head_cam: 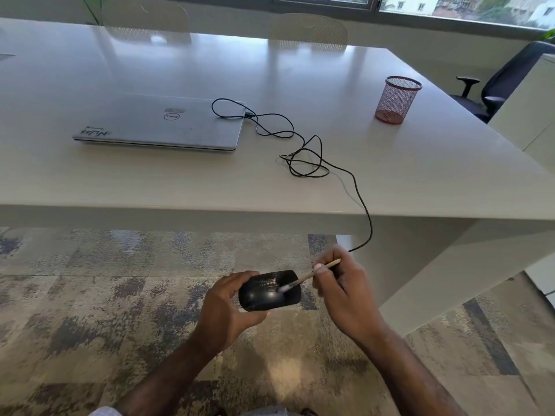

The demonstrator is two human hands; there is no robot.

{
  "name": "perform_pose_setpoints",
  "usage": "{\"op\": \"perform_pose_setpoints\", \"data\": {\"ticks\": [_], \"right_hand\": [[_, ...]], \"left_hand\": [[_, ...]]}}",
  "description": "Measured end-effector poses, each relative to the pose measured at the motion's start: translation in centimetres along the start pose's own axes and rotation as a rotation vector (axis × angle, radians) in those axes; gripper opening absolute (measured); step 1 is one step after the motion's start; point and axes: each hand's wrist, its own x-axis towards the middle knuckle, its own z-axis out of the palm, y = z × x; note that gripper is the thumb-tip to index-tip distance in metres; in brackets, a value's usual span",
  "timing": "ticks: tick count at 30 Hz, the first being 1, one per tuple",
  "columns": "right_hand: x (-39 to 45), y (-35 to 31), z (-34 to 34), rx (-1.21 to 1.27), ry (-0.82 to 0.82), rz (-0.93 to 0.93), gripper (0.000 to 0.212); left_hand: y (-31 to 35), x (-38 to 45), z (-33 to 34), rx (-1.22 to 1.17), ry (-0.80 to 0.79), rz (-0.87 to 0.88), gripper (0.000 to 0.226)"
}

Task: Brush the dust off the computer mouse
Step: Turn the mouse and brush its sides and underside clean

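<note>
A black computer mouse with pale dust speckled on its upper part is held in the air below the table's front edge, over the carpet. My left hand grips it from the left side and underneath. My right hand pinches a thin wooden-handled brush; its light bristles touch the mouse's top near the wheel. The mouse's black cable runs up over the table edge, loops on the tabletop and plugs into the closed silver laptop.
A white table fills the upper half of the view. A red mesh pen cup stands at the right. Pale chairs sit behind the table, and a dark office chair is at the far right. Patterned carpet lies below.
</note>
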Motion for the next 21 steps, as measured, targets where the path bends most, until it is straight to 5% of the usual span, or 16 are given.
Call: {"op": "perform_pose_setpoints", "data": {"ticks": [4, 8, 16, 21], "right_hand": [[0.4, 0.4, -0.9, -0.072, 0.1, -0.05, 0.015], [-0.1, 0.7, -0.3, -0.23, 0.007, -0.063, 0.011], [-0.3, 0.3, 0.1, 0.027, 0.073, -0.037, 0.012], [-0.5, 0.8, 0.1, -0.115, 0.06, -0.039, 0.015]], "left_hand": [[0.4, 0.1, 0.0, -0.017, 0.018, -0.006, 0.077], [0.7, 0.2, 0.2, -0.025, 0.036, -0.015, 0.076], [0.1, 0.3, 0.2, -0.032, 0.04, -0.045, 0.075], [0.6, 0.3, 0.2, -0.043, 0.043, -0.05, 0.073]]}}
